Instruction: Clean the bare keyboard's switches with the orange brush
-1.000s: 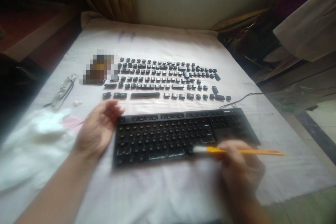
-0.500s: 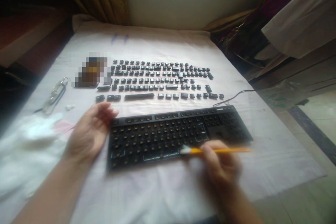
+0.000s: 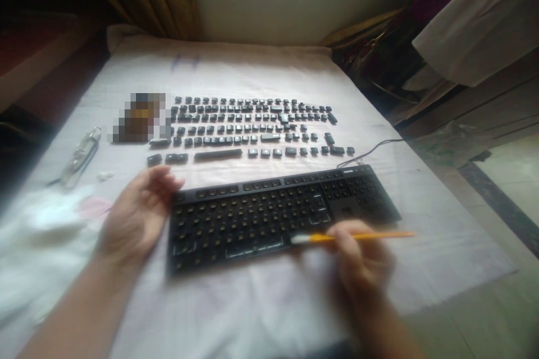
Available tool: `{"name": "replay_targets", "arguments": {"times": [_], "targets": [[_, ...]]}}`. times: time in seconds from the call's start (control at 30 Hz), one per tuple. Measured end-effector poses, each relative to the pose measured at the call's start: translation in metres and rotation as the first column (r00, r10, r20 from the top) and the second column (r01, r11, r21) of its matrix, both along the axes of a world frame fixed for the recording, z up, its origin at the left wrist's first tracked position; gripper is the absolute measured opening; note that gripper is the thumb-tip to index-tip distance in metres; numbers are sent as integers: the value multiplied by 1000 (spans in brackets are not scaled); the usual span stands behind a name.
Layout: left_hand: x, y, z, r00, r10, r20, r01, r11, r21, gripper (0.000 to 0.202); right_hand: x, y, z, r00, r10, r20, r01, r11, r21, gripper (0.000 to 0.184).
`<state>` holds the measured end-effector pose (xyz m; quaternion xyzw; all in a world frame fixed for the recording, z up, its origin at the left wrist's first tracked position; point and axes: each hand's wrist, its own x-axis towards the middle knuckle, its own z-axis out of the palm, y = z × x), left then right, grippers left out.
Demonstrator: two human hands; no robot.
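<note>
A black keyboard (image 3: 248, 216) lies tilted on the cloth, its keycaps off and the small key stems showing. My left hand (image 3: 138, 210) is cupped round its far left corner, with the fingers curled against the edge. In my right hand (image 3: 362, 252) is a paintbrush (image 3: 374, 234) with a yellow handle, pinched between thumb and fingers. Its pale bristles are at the near edge of the keyboard, right of the space bar slot; blur hides whether they touch. Loose black keycaps (image 3: 227, 140) lie in rows behind the keyboard, with the long space bar (image 3: 218, 154) in the front row.
Glasses (image 3: 82, 154) lie at the left, beside a pixelated patch (image 3: 138, 118). White crumpled cloth (image 3: 46, 235) spreads along the left side. The keyboard's cable (image 3: 370, 148) runs off the right edge of the cloth-covered surface (image 3: 261, 73). Tiled floor (image 3: 501, 179) shows at the right.
The brush and my right hand have shifted slightly to the right relative to the keyboard. The whole view has moved a little. My left hand stays at the corner.
</note>
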<state>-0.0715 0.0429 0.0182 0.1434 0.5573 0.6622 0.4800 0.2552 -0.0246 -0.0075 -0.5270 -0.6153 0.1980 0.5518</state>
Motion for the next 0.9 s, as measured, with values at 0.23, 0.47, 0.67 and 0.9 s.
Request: {"name": "replay_targets", "arguments": {"times": [0.23,0.47,0.67,0.9], "targets": [[-1,-1,0,1000,2,-2,-2,1000,-7,17,-10,5,7,987,143,68,-144,989,12,16],[0,-1,3,1000,18,-8,-18,999,-28,19,-11,4,8,975,47,-215,-73,991,-114,16],[3,1,7,999,43,-13,-43,998,-54,23,2,9,11,938,-199,-285,177,979,-104,26],[7,3,12,997,75,-26,-77,994,-80,27,11,-1,2,987,-135,-90,130,989,-63,22]]}}
